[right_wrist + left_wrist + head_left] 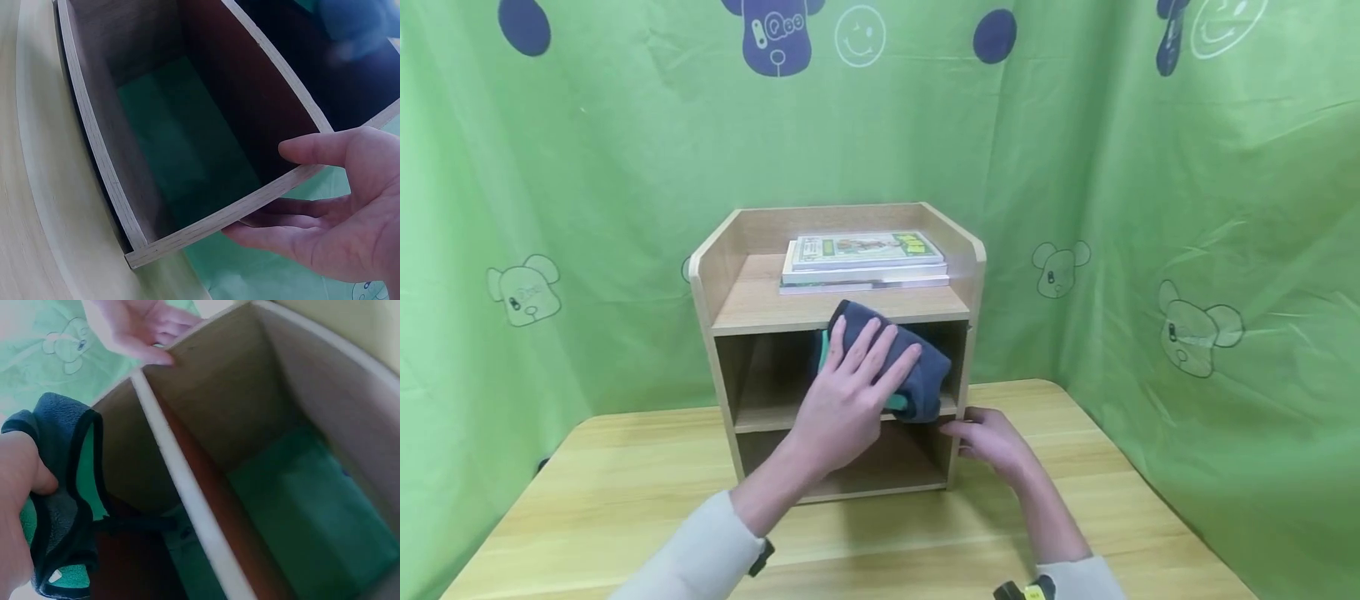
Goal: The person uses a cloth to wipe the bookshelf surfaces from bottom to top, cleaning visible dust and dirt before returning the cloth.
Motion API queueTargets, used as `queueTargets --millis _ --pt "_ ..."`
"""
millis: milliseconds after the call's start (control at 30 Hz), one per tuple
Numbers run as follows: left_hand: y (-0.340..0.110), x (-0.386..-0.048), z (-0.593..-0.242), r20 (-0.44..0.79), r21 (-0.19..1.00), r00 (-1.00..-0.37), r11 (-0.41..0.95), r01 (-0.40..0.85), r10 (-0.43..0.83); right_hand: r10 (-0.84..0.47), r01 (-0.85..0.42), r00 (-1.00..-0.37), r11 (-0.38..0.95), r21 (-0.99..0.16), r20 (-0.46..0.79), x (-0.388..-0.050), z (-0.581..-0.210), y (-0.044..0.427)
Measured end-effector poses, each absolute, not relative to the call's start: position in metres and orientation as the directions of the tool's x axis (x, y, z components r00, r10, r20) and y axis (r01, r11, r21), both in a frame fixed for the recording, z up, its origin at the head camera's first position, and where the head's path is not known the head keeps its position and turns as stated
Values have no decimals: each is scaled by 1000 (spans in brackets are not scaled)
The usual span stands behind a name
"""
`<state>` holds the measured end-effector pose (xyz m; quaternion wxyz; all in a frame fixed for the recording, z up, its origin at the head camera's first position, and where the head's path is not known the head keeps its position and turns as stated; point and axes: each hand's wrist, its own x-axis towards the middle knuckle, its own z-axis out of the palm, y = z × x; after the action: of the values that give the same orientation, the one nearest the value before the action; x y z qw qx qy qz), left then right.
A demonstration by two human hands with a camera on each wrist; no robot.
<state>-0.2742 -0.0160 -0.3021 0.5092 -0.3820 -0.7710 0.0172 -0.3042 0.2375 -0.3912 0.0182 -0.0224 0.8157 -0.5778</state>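
In the head view my left hand [842, 400] grips a folded dark blue-grey cloth [931, 367] with green parts, in front of the middle compartment of a wooden shelf unit [842, 312]. The left wrist view shows the thumb of that hand [15, 500] pressed on the plush cloth [59, 425], which has black edging. My right hand [992, 442] holds the unit's right side panel near the middle board. Seen from the right wrist, the thumb of this hand [337, 206] lies inside the panel [219, 215] and the fingers outside.
Several books [865, 260] lie stacked on the unit's top. The unit stands on a light wooden table [647, 467]. Behind and at the sides hangs a green curtain [647, 150] with printed bear figures.
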Motion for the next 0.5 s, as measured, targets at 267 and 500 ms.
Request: queueTargets --millis 267,500 --pt "-58 -254 -332 810 -379 -152 702 603 567 -78 -14 -997 340 -940 -13 -302 -393 237" --pt "-100 -248 -363 805 -334 -195 700 631 560 -85 -13 -996 371 -928 -20 -302 -391 238"
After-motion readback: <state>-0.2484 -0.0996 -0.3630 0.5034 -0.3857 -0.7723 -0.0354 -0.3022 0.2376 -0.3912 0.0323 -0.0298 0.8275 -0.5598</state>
